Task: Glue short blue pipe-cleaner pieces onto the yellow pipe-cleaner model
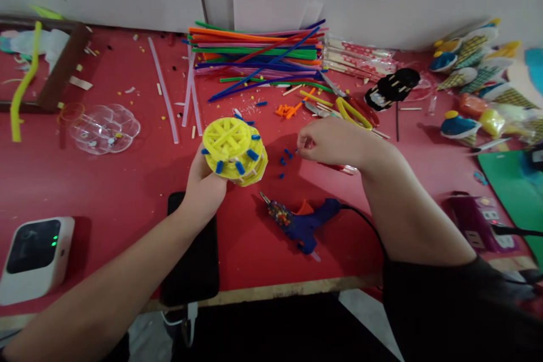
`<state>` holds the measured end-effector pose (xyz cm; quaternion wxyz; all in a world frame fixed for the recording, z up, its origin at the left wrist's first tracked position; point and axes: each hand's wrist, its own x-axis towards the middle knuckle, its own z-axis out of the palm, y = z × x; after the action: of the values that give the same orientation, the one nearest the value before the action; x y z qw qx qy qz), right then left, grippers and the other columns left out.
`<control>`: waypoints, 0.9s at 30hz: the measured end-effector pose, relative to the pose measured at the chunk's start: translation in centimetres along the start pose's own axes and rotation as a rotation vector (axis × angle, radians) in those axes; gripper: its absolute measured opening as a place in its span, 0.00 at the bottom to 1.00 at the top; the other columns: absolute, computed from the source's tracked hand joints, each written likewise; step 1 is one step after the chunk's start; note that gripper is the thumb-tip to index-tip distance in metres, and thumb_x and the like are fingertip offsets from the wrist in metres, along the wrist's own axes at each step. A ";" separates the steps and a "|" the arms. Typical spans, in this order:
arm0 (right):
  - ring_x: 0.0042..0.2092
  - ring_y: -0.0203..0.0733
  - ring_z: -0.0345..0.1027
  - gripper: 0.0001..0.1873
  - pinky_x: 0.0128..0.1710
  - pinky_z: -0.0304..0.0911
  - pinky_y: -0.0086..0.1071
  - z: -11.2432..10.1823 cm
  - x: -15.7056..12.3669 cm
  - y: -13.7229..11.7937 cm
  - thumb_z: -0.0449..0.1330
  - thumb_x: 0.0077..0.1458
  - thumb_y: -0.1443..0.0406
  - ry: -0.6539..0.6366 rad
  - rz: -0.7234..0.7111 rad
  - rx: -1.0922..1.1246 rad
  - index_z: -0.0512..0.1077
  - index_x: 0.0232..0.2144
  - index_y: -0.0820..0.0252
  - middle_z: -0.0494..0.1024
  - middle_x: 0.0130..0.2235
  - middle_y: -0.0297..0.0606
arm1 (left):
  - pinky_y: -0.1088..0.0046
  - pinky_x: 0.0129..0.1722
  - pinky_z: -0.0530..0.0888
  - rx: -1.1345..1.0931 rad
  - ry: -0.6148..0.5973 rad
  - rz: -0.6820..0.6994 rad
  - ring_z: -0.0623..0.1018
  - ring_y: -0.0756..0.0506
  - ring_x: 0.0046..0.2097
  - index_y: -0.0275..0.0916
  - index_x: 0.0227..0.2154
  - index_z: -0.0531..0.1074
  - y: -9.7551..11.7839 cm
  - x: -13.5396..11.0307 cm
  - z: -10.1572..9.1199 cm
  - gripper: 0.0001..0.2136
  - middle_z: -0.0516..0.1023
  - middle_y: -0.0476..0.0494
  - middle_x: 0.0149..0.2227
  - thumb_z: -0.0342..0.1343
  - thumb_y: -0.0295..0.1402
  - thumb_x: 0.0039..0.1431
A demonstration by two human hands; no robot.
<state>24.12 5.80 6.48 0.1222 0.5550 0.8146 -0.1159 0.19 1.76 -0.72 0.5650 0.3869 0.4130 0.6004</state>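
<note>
My left hand (pixel 206 184) is wrapped round a yellow pipe-cleaner craft (pixel 229 141), a round tiered piece with a crossed top. Short blue pipe-cleaner pieces (pixel 253 155) stick out round its rim, and pale sticks show between its layers. Over the table to the right, my right hand (pixel 324 138) has its thumb and fingers pinched together; what sits between the tips is too small to make out. Beside those fingertips lie several loose blue pieces (pixel 283 160). A blue glue gun (pixel 303 223) lies just below, its nozzle pointing toward the craft.
Colourful pipe cleaners (pixel 258 54) are piled at the back. Scissors (pixel 356 103) and orange cut pieces (pixel 288 111) lie right of centre, near a black craft (pixel 392 89). A clear tray (pixel 106 130), phone (pixel 190 260), white device (pixel 38 260) and purple power socket (pixel 483 223) surround the work area.
</note>
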 end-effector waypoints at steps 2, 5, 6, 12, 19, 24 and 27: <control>0.39 0.47 0.73 0.09 0.37 0.58 0.36 0.0 -0.1 0.1 0.57 0.53 0.67 0.022 -0.037 0.017 0.79 0.32 0.57 0.83 0.36 0.41 | 0.55 0.45 0.82 0.006 0.004 -0.011 0.83 0.39 0.37 0.41 0.38 0.80 0.0 0.0 0.0 0.25 0.83 0.47 0.32 0.78 0.34 0.31; 0.41 0.45 0.73 0.12 0.39 0.58 0.34 0.1 -0.1 0.3 0.56 0.52 0.70 0.064 -0.147 0.075 0.78 0.37 0.57 0.82 0.39 0.40 | 0.56 0.44 0.82 0.007 0.001 -0.013 0.84 0.39 0.38 0.41 0.36 0.79 0.0 0.0 0.0 0.23 0.83 0.48 0.32 0.78 0.33 0.32; 0.40 0.44 0.73 0.13 0.39 0.58 0.34 0.2 -0.1 0.3 0.55 0.52 0.71 0.064 -0.188 0.092 0.78 0.37 0.57 0.82 0.39 0.39 | 0.56 0.45 0.82 0.001 -0.004 -0.011 0.84 0.39 0.38 0.41 0.34 0.79 -0.1 0.0 0.0 0.22 0.83 0.48 0.32 0.78 0.33 0.32; 0.37 0.43 0.71 0.09 0.37 0.57 0.34 0.5 0.2 0.0 0.58 0.54 0.67 0.022 -0.234 0.074 0.78 0.35 0.58 0.81 0.36 0.40 | 0.55 0.46 0.82 -0.019 -0.033 0.003 0.84 0.38 0.41 0.41 0.32 0.77 -0.1 -0.1 0.0 0.19 0.83 0.47 0.32 0.77 0.33 0.36; 0.32 0.40 0.66 0.07 0.33 0.53 0.35 0.4 0.1 -0.7 0.57 0.49 0.69 0.019 -0.224 0.092 0.76 0.26 0.59 0.78 0.31 0.39 | 0.59 0.44 0.82 -0.008 -0.036 0.014 0.83 0.40 0.39 0.42 0.36 0.77 -0.2 -0.1 -0.2 0.22 0.84 0.48 0.33 0.78 0.35 0.37; 0.33 0.39 0.68 0.04 0.36 0.58 0.33 -0.3 0.0 -1.0 0.60 0.47 0.70 0.102 -0.236 0.235 0.75 0.25 0.59 0.78 0.30 0.37 | 0.59 0.45 0.82 0.014 -0.041 0.046 0.83 0.39 0.41 0.42 0.38 0.79 -0.6 0.0 -0.5 0.23 0.84 0.46 0.35 0.79 0.38 0.37; 0.34 0.38 0.69 0.04 0.36 0.61 0.32 -1.2 -0.5 -1.4 0.61 0.47 0.68 0.201 -0.279 0.462 0.77 0.27 0.59 0.79 0.31 0.35 | 0.58 0.47 0.82 -0.007 -0.079 0.053 0.84 0.39 0.42 0.43 0.36 0.79 -0.6 -0.3 -0.6 0.22 0.85 0.46 0.36 0.80 0.38 0.36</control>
<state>22.94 5.24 7.81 -0.1060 0.4594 0.8431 -0.2586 -0.13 1.46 -1.46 0.5660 0.4191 0.3779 0.6009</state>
